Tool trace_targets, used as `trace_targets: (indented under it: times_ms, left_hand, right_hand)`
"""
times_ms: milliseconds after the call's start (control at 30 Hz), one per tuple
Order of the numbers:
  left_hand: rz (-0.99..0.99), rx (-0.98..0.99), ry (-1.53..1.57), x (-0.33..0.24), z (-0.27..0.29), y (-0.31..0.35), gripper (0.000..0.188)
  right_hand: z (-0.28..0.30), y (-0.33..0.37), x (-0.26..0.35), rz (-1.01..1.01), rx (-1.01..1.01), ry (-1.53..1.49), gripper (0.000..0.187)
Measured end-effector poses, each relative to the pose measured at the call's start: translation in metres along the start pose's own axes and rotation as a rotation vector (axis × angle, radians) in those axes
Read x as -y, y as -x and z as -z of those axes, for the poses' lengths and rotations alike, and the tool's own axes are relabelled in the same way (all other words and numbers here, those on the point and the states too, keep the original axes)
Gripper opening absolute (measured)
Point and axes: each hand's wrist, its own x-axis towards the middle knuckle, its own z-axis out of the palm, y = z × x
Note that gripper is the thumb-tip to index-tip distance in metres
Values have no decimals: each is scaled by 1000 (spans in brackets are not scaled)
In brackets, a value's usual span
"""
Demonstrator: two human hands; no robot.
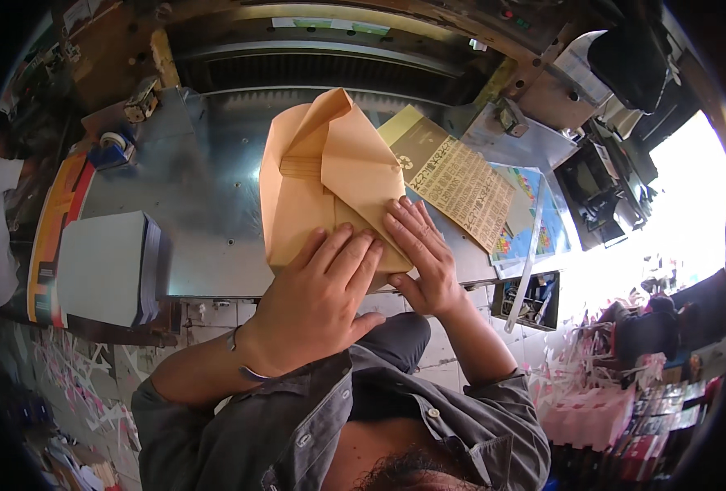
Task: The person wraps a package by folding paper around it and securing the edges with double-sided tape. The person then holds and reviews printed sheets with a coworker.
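A large sheet of tan wrapping paper (356, 176) lies partly folded on the metal table. Its far end stands up in loose flaps, and a slanted flap crosses the middle. Under the folds it looks like a block-shaped bundle, but what it encloses is hidden. My left hand (318, 286) rests flat on the near part of the paper, fingers stretched out and thumb pointing away to the right. On the right side, my right hand (425, 260) presses its extended fingers on the slanted flap, with the thumb by the near corner. Neither hand is gripping anything.
The metal table (207, 221) backs onto a large machine. At left stand a stack of white sheets (105, 266) and a blue tape dispenser (111, 151). Printed brown cardboard (461, 184) and a clear ruler (527, 266) lie right, above an open drawer (535, 303).
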Motion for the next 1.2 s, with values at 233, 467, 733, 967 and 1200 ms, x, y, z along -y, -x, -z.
trace_targets:
  times_ms: [233, 467, 733, 967, 1200]
  left_hand:
    - [32, -39, 82, -3, 7, 0, 82]
    - [11, -59, 119, -2, 6, 0, 71]
    - [8, -62, 109, -1, 10, 0, 69]
    - [-54, -205, 216, 6, 3, 5, 67]
    - [354, -801, 475, 34, -33, 46, 87]
  right_hand:
    - [13, -10, 2, 68, 98, 88, 71]
    - [25, -13, 1, 51, 165, 23, 74]
    - [7, -4, -10, 165, -33, -32, 55]
    - [30, -23, -9, 62, 198, -127, 74]
    - [36, -86, 21, 83, 473, -66, 87]
